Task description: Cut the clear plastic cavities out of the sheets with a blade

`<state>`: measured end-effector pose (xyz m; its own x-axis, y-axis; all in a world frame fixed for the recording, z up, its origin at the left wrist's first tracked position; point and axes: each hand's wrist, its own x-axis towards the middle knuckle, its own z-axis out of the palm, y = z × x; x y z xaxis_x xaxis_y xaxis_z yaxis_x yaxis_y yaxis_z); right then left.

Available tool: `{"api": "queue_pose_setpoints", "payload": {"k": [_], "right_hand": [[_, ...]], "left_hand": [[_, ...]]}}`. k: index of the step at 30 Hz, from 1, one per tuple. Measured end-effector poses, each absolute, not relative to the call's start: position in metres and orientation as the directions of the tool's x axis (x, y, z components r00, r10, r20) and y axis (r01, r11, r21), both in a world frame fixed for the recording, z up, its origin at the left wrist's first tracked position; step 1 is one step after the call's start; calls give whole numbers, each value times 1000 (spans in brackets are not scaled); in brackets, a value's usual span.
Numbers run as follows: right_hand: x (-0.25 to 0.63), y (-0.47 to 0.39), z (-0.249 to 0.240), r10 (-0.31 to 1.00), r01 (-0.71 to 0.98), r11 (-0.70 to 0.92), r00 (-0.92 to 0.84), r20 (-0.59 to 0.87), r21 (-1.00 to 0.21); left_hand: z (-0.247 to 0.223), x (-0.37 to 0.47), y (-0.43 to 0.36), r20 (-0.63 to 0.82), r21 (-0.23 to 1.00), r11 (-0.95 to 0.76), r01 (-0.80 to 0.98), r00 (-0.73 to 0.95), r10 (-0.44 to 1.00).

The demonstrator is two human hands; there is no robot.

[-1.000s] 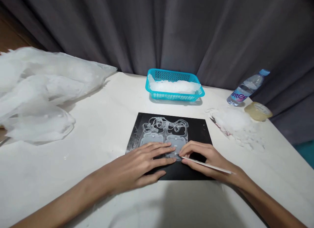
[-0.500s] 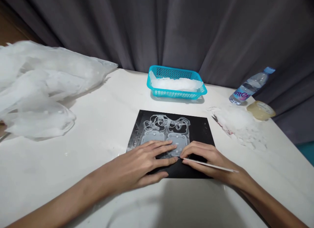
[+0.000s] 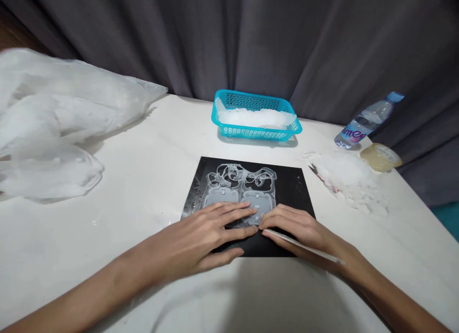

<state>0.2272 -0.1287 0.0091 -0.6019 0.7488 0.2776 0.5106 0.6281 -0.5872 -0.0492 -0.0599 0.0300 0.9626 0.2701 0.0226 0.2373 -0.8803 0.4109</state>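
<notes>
A translucent moulded silicone-like sheet (image 3: 257, 201) with two rounded panels and thin looping strips lies on a black mat (image 3: 290, 185). My left hand (image 3: 215, 230) rests flat over its lower left part, fingers stretched and apart, hiding some of it. Between the closed fingertips of my right hand (image 3: 296, 228) is a thin white stick-like tool (image 3: 304, 246). Its rear end slants down toward my wrist. The tool's tip meets the sheet's lower right edge, close to my left index finger, but my fingers hide the exact contact.
A blue basket (image 3: 258, 132) at the back holds white translucent pieces (image 3: 256, 118). To the right stand a water bottle (image 3: 369, 120) and a yellowish tub (image 3: 380, 157), beside pointed scissors or pliers (image 3: 322, 179) and a heap of clear scraps (image 3: 347, 173). A large plastic bag (image 3: 64, 118) covers the left side.
The whole view has shifted slightly. The rear end of the white tool in my right hand has dipped lower, and my right fingertips have moved a little left. My left hand stays flat on the sheet.
</notes>
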Motion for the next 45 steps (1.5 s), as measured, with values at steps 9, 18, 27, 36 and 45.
{"api": "queue_pose_setpoints", "payload": {"k": [9, 18, 27, 36, 45], "right_hand": [[231, -130, 13, 685, 558, 727, -629, 368, -401], [228, -128, 13, 726, 529, 672, -610, 318, -519], [224, -129, 7, 688, 584, 725, -625, 368, -364], [233, -136, 9, 736, 644, 674, -625, 260, -361], [230, -131, 21, 726, 558, 679, -603, 329, -477]], "left_hand": [[27, -51, -61, 24, 377, -887, 268, 954, 299], [23, -52, -60, 49, 390, -885, 253, 954, 294], [23, -50, -61, 74, 428, -869, 247, 949, 306], [25, -49, -63, 101, 415, -875, 248, 943, 316], [23, -49, -62, 42, 409, -875, 260, 952, 302]]}}
